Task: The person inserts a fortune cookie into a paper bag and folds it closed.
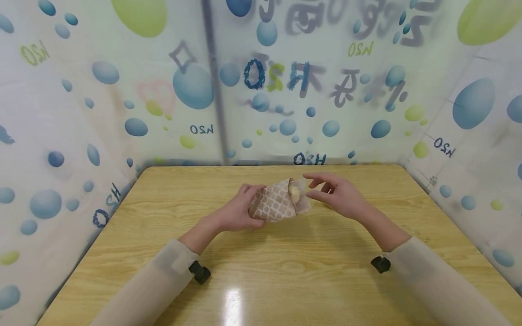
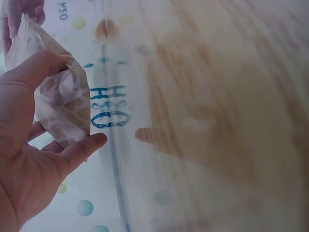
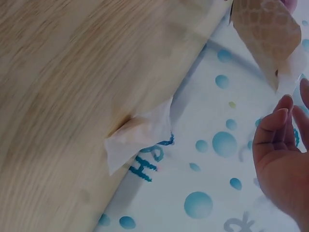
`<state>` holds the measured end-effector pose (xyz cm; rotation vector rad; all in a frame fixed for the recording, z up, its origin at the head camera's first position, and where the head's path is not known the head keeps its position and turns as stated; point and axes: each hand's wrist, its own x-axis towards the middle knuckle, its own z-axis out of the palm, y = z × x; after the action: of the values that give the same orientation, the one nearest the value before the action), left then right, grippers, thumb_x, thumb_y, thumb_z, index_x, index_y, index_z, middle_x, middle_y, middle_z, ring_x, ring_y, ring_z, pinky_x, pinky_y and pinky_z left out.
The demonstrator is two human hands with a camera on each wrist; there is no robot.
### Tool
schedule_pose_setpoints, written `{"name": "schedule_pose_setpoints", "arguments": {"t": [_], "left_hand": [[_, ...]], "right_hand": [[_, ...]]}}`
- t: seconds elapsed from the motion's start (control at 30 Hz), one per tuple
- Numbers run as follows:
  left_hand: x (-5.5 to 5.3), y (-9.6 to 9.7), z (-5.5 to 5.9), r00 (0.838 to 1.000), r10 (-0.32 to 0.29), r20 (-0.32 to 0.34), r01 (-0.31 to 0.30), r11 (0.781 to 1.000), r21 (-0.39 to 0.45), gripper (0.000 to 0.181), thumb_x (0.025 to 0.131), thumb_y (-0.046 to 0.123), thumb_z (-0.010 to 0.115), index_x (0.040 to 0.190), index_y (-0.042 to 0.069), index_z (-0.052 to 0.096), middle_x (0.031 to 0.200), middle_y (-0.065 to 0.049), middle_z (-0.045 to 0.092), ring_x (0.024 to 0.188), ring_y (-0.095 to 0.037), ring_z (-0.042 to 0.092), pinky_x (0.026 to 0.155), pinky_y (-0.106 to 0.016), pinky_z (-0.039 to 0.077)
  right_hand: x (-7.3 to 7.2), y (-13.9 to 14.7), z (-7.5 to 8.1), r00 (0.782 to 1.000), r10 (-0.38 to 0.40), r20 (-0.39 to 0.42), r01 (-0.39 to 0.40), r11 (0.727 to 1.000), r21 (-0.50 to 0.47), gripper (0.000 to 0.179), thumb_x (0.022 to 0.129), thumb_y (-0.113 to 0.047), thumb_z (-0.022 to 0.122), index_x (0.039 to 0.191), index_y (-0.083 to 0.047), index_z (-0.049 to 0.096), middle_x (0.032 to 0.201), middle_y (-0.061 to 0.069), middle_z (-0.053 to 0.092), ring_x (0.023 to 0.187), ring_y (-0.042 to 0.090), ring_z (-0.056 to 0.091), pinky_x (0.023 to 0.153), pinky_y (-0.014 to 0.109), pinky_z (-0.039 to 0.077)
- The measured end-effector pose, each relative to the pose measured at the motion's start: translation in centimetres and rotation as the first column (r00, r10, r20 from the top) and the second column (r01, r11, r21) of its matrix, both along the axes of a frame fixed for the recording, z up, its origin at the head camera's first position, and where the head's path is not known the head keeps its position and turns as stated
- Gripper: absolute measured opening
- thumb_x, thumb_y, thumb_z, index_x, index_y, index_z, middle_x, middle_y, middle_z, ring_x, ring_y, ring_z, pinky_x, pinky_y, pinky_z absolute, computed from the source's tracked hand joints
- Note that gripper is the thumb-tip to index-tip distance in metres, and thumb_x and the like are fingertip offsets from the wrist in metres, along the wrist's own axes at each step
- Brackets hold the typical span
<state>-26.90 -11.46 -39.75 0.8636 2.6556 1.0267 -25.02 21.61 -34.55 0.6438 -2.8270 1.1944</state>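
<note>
Cream fabric sleeves (image 1: pixel 142 290) run out of frame — left grip (image 1: pixel 238 212) clamped on a tan-and-white patterned paper packet (image 1: pixel 275 203), its pale contents (image 1: pixel 295 194) blurred near translucent film (image 1: pixel 303 204); right grip (image 1: pixel 342 195) parted, just beside.

Backwards print, from where I stand, on backdrop sheet (image 1: pixel 159 145); large blue-and-green "H2O" (image 1: pixel 277 74) above and beyond grip of left hand (image 1: pixel 236 210); blue "H2O" (image 1: pixel 310 159) lower, slightly right of grip; another "H2O" (image 1: pixel 109 205) well left; blurred grey characters (image 1: pixel 305 18) above grip, unreadable.
</note>
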Motion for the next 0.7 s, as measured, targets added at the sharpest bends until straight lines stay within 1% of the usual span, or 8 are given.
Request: {"name": "schedule_pose_setpoints", "arguments": {"t": [0.1, 0.27, 0.47, 0.53, 0.7], "left_hand": [[-0.1, -0.1, 0.0, 1.000, -0.003, -0.008, 0.003, 1.000, 0.000, 0.100, 0.088, 0.023, 0.088, 0.169, 0.013, 0.031, 0.159, -0.024, 0.035, 0.141, -0.038, 0.048, 0.119, -0.060, 0.046], [-0.1, -0.1, 0.0, 1.000, -0.005, -0.019, 0.006, 1.000, 0.004, 0.101, 0.088, 0.024, 0.089, 0.169, 0.012, 0.031, 0.159, -0.025, 0.035, 0.142, -0.038, 0.048, 0.119, -0.061, 0.047], [0.0, 0.0, -0.2, 1.000, -0.006, 0.011, 0.006, 1.000, 0.016, 0.102, 0.087, 0.023, 0.089, 0.170, 0.014, 0.031, 0.158, -0.023, 0.035, 0.140, -0.037, 0.048, 0.118, -0.060, 0.047], [0.0, 0.1, -0.2, 1.000, -0.005, 0.014, 0.005, 1.000, 0.017, 0.102, 0.087, 0.023, 0.089, 0.170, 0.014, 0.030, 0.159, -0.023, 0.035, 0.140, -0.037, 0.048, 0.118, -0.060, 0.048], [-0.3, 0.0, -0.2, 1.000, 0.017, -0.022, -0.016, 1.000, 0.023, 0.104, 0.088, 0.026, 0.088, 0.171, 0.008, 0.028, 0.156, -0.024, 0.037, 0.136, -0.037, 0.049, 0.117, -0.059, 0.048]], "right_hand": [[0.1, 0.7, -0.1, 1.000, 0.014, 0.003, -0.014, 1.000, -0.001, 0.052, 0.107, -0.029, 0.074, 0.156, -0.018, 0.063, 0.133, 0.016, 0.072, 0.089, 0.023, 0.065, 0.069, 0.031, 0.053], [0.1, 0.8, -0.5, 1.000, 0.026, 0.003, -0.026, 1.000, -0.006, 0.052, 0.105, -0.028, 0.076, 0.155, -0.018, 0.064, 0.134, 0.017, 0.071, 0.090, 0.021, 0.064, 0.070, 0.031, 0.054], [0.0, 0.2, -1.0, 0.999, 0.046, 0.004, -0.046, 0.999, -0.012, 0.056, 0.104, -0.025, 0.077, 0.157, -0.014, 0.062, 0.135, 0.019, 0.071, 0.089, 0.021, 0.063, 0.070, 0.031, 0.053], [-0.1, 0.1, -1.0, 0.999, 0.037, 0.008, -0.037, 0.999, -0.012, 0.058, 0.104, -0.025, 0.078, 0.158, -0.014, 0.061, 0.135, 0.019, 0.070, 0.090, 0.020, 0.063, 0.070, 0.031, 0.053], [0.0, 0.2, -1.0, 1.000, -0.018, -0.002, 0.018, 1.000, -0.005, 0.060, 0.103, -0.027, 0.079, 0.158, -0.015, 0.060, 0.136, 0.016, 0.070, 0.092, 0.021, 0.062, 0.068, 0.031, 0.052]]}}
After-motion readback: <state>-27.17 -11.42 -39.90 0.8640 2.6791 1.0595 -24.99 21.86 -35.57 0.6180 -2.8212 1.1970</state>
